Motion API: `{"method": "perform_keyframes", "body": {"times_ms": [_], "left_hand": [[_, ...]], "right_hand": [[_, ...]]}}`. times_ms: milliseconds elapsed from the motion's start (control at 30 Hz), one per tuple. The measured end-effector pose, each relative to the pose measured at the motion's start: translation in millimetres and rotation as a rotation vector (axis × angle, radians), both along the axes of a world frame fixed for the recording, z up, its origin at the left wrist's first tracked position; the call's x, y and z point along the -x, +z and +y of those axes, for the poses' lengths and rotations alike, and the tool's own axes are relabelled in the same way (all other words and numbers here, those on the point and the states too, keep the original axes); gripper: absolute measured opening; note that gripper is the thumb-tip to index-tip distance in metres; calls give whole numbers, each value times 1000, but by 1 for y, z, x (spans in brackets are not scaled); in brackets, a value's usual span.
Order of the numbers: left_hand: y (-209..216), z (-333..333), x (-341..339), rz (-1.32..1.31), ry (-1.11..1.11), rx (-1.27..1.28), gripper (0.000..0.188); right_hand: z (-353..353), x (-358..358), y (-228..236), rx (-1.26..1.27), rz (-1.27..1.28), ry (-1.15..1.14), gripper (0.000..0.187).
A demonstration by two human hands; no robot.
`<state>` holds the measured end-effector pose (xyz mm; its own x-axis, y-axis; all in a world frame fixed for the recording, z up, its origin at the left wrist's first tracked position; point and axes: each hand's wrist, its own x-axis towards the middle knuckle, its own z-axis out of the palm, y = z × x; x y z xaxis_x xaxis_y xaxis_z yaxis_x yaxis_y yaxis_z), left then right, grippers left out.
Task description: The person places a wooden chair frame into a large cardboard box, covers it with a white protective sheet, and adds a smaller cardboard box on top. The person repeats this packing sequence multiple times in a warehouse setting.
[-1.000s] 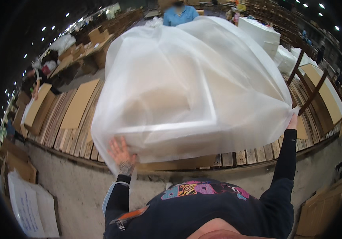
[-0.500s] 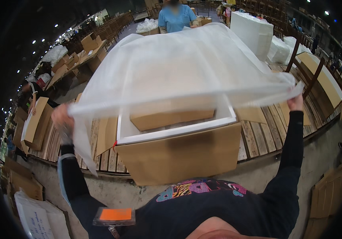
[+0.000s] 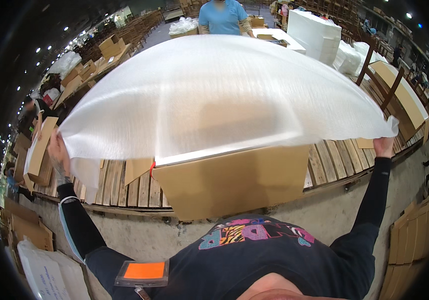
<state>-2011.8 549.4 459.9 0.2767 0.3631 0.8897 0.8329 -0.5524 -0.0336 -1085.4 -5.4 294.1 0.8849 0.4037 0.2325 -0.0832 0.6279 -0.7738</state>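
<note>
Both hands hold a wide sheet of bubble wrap spread over an open cardboard box.

The left hand [image 3: 58, 156] has its fingers closed around the sheet's left corner; the right hand [image 3: 384, 146] grips the right corner, though how tightly its fingers are curled is too small to tell. Between them the bubble wrap [image 3: 224, 95] billows upward in a dome, its long axis running left to right from one hand to the other, with both arms stretched wide and about equally near. The cardboard box [image 3: 234, 182] stands directly beneath the sheet, on the wooden slatted bench [image 3: 124, 185], just in front of the person's chest. Beyond the bench another person in a blue shirt [image 3: 223, 17] stands facing this way.
</note>
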Motion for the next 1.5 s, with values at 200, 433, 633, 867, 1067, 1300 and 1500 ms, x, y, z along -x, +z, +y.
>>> {"method": "perform_keyframes", "body": {"times_ms": [200,433,633,867,1067,1300,1500], "left_hand": [[-63,-119,-23,246,-12,442,68],[-111,-191,-53,512,159,740,93],[-166,-201,-17,606,388,607,56],[-196,-245,36,358,748,405,28],[-210,-271,65,-16,885,711,28],[-240,-290,90,-15,833,652,22],[-264,-298,101,2,788,629,23]], "right_hand": [[-45,32,-61,-85,146,188,46],[-73,54,-71,203,279,261,50],[-106,56,-94,650,127,129,45],[-154,60,-105,507,192,84,51],[-180,70,-118,471,246,83,49],[-201,72,-151,469,281,22,47],[-210,66,-179,495,289,0,51]]}}
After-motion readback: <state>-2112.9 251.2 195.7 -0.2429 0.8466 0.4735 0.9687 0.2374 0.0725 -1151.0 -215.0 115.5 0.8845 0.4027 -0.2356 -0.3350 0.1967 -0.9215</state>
